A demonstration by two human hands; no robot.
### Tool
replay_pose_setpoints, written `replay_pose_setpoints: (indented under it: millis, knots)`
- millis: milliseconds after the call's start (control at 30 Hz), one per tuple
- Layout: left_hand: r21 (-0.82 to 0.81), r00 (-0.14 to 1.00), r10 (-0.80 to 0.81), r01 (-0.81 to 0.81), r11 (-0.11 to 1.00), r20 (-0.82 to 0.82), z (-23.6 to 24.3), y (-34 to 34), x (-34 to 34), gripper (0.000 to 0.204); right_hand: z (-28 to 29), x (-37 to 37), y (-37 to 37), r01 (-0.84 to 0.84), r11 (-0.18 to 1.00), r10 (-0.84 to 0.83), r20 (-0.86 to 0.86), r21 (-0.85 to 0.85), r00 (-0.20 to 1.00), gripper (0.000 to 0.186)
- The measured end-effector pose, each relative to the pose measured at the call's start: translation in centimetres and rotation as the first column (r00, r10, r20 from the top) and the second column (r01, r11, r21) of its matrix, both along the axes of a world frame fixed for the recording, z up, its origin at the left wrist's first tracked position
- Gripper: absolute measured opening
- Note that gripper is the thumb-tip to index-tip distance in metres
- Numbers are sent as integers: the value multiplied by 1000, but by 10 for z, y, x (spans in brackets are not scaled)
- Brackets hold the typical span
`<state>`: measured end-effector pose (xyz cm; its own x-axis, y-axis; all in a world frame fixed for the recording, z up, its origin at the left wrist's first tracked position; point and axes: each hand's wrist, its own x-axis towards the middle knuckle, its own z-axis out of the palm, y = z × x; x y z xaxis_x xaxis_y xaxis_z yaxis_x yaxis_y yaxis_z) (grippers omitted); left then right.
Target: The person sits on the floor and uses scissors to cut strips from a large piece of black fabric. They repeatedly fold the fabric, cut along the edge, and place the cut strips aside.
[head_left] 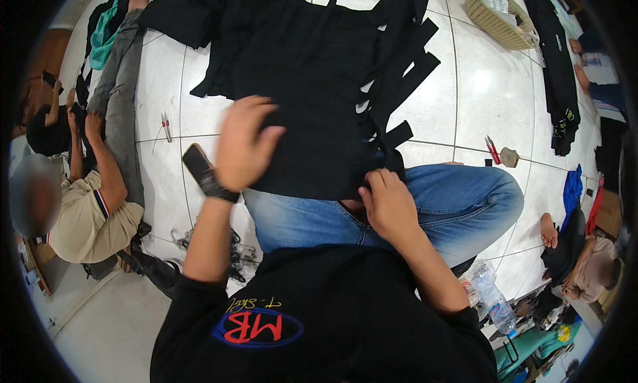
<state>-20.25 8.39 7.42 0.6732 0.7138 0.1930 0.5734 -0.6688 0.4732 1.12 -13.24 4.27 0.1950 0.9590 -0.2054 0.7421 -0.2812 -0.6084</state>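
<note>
Black fabric (299, 110) lies over my lap and spreads away from me across the floor. Several strap-like black strips (412, 81) fan out along its right side, with small gaps between them. My left hand (246, 144), slightly blurred, is over the fabric's left edge with the thumb held apart from the fingers and nothing in it. At the near right corner, the bent fingers of my right hand (389, 203) are closed on the fabric's edge. The fingertips there are partly hidden.
Left of me lie a phone (197, 165), small thread snips (166, 127) and a tangle of dark threads (242, 253). On the right are red-handled snips (492, 149), a brownish lump (510, 157), a woven basket (498, 17) and plastic bottles (495, 296). Other people sit on both sides.
</note>
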Motion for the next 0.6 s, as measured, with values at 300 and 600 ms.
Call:
replay_pose_setpoints:
  millis: [300, 600]
  knots:
    - [-300, 629, -769, 716, 630, -115, -62, -20, 108, 29, 5, -5, 3, 61, 998, -61, -26, -19, 998, 15]
    - [-278, 700, -712, 676, 683, -48, -54, -24, 111, 37, 30, 18, 10, 241, 968, -251, -334, -71, 909, 11]
